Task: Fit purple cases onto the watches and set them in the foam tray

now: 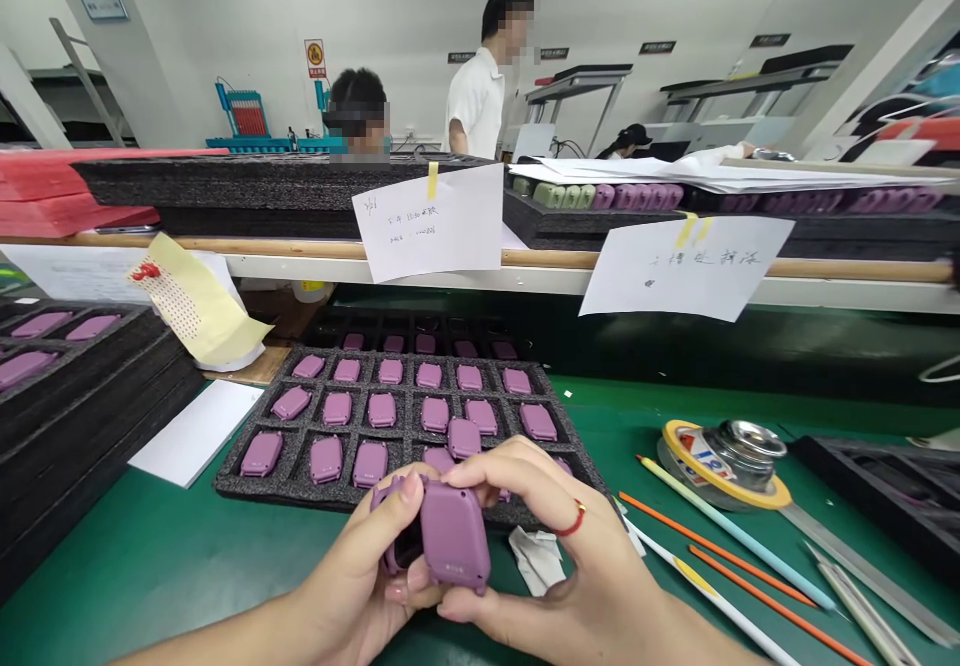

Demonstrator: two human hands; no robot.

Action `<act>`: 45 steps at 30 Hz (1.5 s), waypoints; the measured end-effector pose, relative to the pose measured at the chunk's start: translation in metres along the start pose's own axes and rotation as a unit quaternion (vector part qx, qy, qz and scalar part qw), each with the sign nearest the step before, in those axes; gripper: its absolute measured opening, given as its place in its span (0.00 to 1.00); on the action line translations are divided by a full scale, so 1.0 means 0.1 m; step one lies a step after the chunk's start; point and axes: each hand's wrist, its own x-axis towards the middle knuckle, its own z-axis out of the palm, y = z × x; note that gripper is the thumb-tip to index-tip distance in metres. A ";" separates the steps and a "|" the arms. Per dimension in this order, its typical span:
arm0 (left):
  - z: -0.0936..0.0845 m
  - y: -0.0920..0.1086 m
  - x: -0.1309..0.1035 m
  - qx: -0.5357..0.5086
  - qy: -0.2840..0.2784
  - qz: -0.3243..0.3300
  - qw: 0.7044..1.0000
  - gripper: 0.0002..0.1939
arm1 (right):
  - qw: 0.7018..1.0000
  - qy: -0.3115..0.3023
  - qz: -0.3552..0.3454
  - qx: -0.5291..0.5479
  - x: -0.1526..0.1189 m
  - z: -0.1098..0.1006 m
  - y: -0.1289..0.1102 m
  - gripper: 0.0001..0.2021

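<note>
My right hand (577, 556) grips a purple watch case (454, 536) by its edges, fingers on top and thumb below. Its smooth flat side, with small light print near the bottom, faces me. My left hand (367, 566) is closed on a second purple watch case (405, 536), whose dark inside partly shows. The two cases are held side by side and seem to touch; my fingers hide much of the second one. Just beyond, a black foam tray (300, 486) holds several similar purple cases, and one case (464, 437) sits raised over others there.
On the right lie a tape roll (686, 441) around a metal-topped glass jar (742, 446), several thin sticks, a steel ruler (870, 571) and a crumpled tissue (536, 558). Stacked foam trays (82, 446) stand left. A shelf (540, 271) with paper notes crosses behind; people are beyond it.
</note>
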 end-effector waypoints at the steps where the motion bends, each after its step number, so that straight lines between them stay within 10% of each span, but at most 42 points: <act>1: 0.00 0.01 0.00 -0.009 0.002 -0.006 1.000 0.20 | 1.000 -0.002 0.004 0.003 0.01 -0.01 0.01 0.32; 12: 0.04 0.03 0.01 -0.013 0.056 -0.024 0.998 0.24 | 0.996 -0.003 -0.034 -0.088 0.07 -0.11 0.11 0.27; 18: 0.02 0.02 0.07 0.007 0.145 -0.054 0.988 0.22 | 0.973 0.080 0.130 -0.171 0.13 -0.23 0.66 0.18; 24: -0.05 0.02 0.10 0.086 0.075 -0.085 0.990 0.17 | 0.974 0.005 0.156 -0.167 0.09 -0.08 0.92 0.20; 30: -0.02 0.06 0.08 0.063 0.061 -0.056 0.995 0.18 | 0.980 0.022 0.145 -0.133 0.14 -0.16 0.64 0.18; 37: 0.02 0.05 0.06 0.001 0.138 -0.050 0.989 0.21 | 0.996 -0.085 -0.031 -0.004 0.08 -0.05 0.19 0.17; 45: -0.05 -0.01 0.09 -0.026 0.060 -0.036 0.997 0.25 | 0.992 -0.041 0.087 0.082 0.08 0.02 0.05 0.08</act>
